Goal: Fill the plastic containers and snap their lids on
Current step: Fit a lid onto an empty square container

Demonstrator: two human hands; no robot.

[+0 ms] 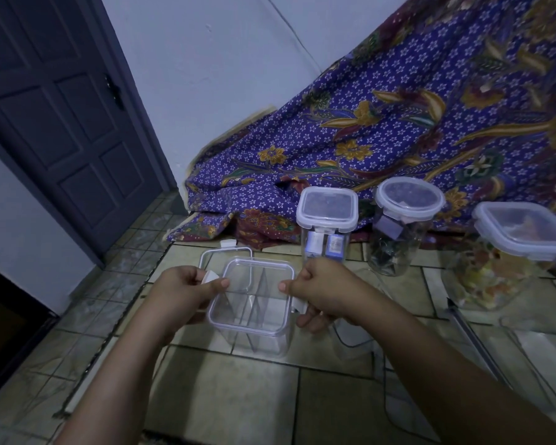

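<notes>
A clear, empty square container (254,335) stands on the tiled floor in front of me, with a divider visible inside. A clear lid (251,327) rests on its rim, its white clips sticking out left and right. My left hand (187,284) pinches the left clip (211,277) between thumb and fingers. On the opposite side, my right hand (321,290) grips the lid's edge by the right clip (299,305). Behind the container lies a second white-rimmed lid (225,252) on the floor.
Three lidded, filled containers stand at the back: a tall square one (326,210), a round jar (410,195) and a wide square one (523,229). A purple patterned cloth (398,123) hangs behind them. More clear plastic (527,348) and a thin cable lie at right. A dark door (61,123) stands left.
</notes>
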